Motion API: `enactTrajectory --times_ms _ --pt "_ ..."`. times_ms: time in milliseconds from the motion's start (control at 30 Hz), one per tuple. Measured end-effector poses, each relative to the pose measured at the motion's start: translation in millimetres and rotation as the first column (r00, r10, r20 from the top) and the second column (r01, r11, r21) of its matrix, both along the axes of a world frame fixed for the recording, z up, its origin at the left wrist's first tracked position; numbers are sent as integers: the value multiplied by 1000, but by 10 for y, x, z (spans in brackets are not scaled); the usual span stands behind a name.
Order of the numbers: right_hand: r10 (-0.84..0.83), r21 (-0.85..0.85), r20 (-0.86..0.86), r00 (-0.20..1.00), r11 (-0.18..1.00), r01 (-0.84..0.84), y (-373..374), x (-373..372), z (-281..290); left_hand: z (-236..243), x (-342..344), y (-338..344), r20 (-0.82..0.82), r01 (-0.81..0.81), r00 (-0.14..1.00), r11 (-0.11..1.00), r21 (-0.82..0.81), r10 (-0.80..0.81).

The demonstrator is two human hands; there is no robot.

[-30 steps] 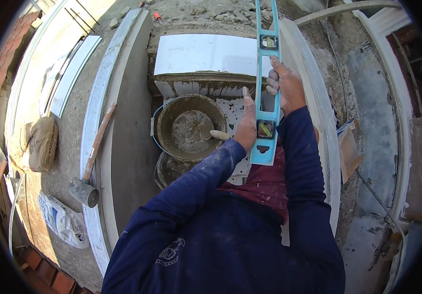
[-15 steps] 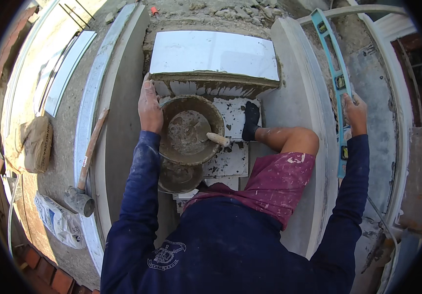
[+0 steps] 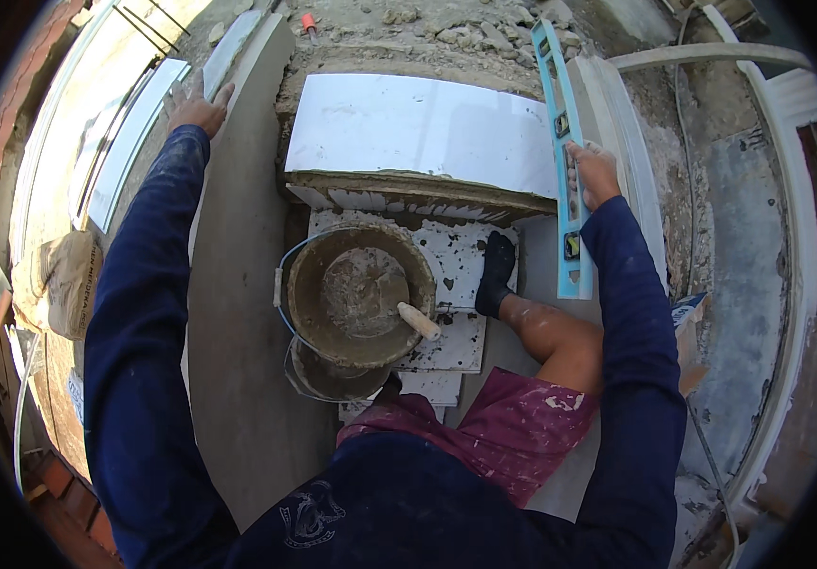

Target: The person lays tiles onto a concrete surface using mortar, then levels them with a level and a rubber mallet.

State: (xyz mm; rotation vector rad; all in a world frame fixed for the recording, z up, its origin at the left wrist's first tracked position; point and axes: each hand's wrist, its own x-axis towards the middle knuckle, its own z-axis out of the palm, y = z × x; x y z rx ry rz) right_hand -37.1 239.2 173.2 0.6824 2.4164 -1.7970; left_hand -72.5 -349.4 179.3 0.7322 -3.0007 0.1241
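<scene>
My right hand (image 3: 595,174) grips a light blue spirit level (image 3: 560,114) by its middle. The level stands along the right end of a white tile slab (image 3: 418,133), which lies on a mortar bed on the step. Whether the two touch, I cannot tell. Over on the left, my left hand (image 3: 200,109) rests on the top of the left side wall (image 3: 247,104), fingers spread and holding nothing. Below the slab sits a bucket (image 3: 309,275) of wet mortar, with a wooden-handled tool (image 3: 419,321) leaning in it; the tool's head is hidden.
A second, smaller bucket (image 3: 333,382) stands close behind the first, on mortar-spotted tiles (image 3: 451,346). The right side wall (image 3: 608,114) borders the steps. Beyond the slab are rubble (image 3: 484,33) and a red-handled tool (image 3: 309,25). A paper sack (image 3: 69,284) stands at left.
My left hand has gone from the slab's left corner up to the left wall top. My right hand has brought the level inward from beyond the right wall to the slab's right end.
</scene>
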Motion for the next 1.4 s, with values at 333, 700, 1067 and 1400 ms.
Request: enactTrajectory --times_ms 333,700,1067,1400 --pt "-9 -62 29 1000 998 11 -260 -222 -974 -381 -150 -332 49 -70 996 994 -81 74" --pt "22 -213 64 998 977 -8 -369 -140 -1204 -570 -421 -636 50 -117 991 986 -116 124" --pt "-67 184 -14 998 980 68 57 -134 -1100 -505 -397 -557 81 81 994 989 -123 -71" --pt "-39 206 0 999 978 38 128 -229 -1139 -378 -295 -399 77 120 990 991 -58 -116"
